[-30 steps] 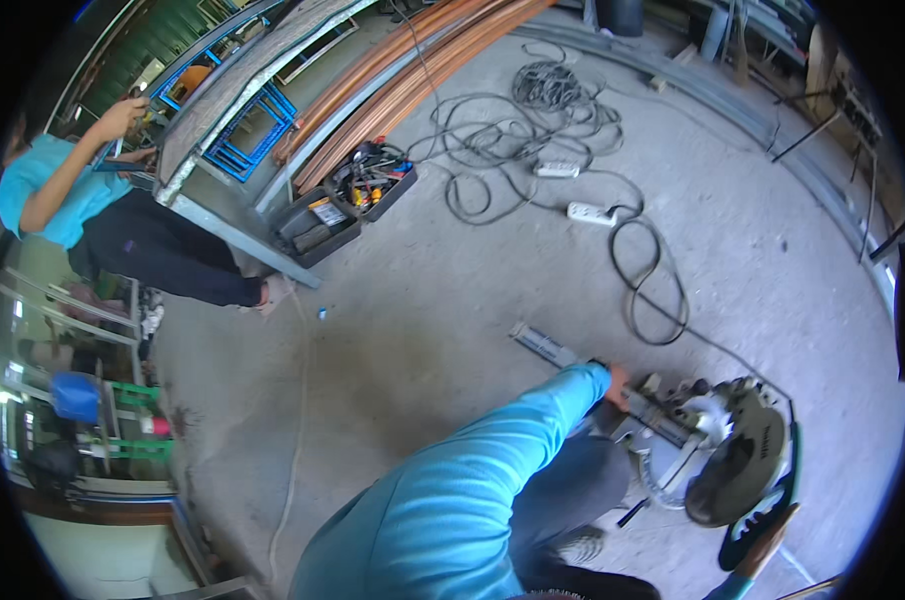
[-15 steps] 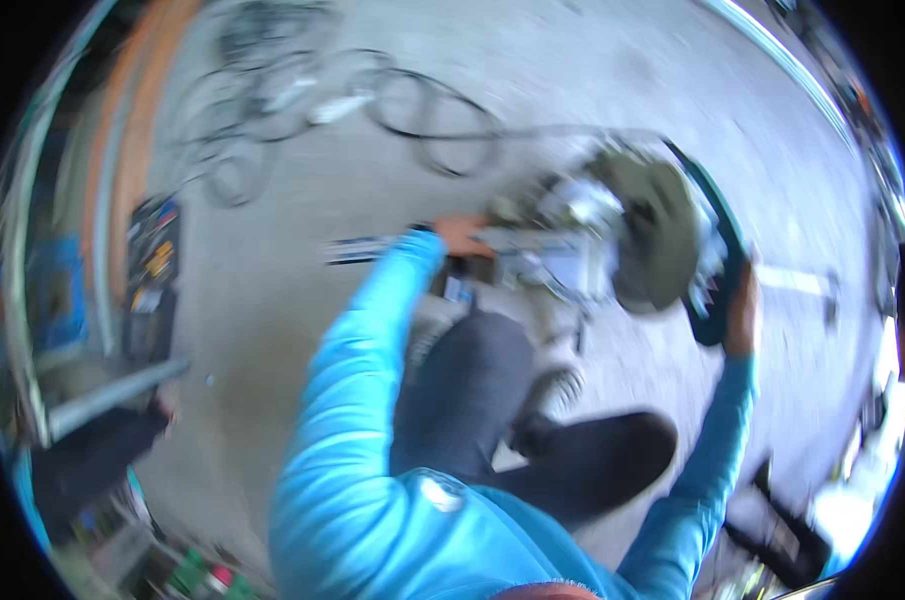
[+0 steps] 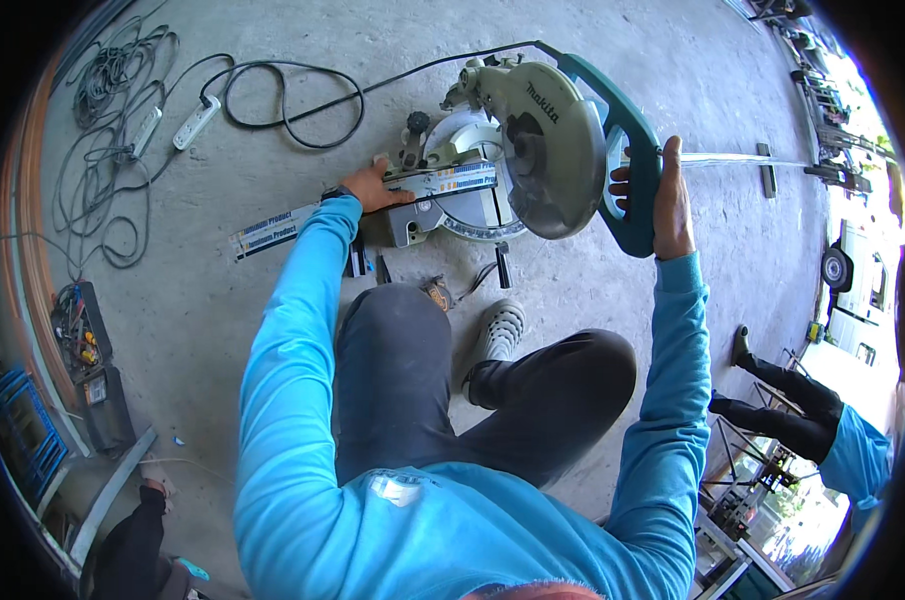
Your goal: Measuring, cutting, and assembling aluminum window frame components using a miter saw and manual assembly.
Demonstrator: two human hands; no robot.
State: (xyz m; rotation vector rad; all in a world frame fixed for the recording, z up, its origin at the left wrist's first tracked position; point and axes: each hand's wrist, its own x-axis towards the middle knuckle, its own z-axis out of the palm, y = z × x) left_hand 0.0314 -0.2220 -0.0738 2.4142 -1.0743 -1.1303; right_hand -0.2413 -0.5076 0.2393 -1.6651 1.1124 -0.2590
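You're holding the labelled bar [image 3: 453, 181] with your left hand [image 3: 376, 188], it's running onto the saw [image 3: 551, 125] just rightward, and your right hand [image 3: 675, 212] is gripping the handle [image 3: 641, 185] (bar's placed, no cut showing).

Grey concrete floor [image 3: 223, 190]; strong daylight [image 3: 865, 88] along right edge; white vehicle [image 3: 859, 248] there.

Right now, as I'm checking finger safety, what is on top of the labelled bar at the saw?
The left hand lies on the labelled bar, with printed labels visible beside it. Surface beneath hand and blue sleeve is hidden.
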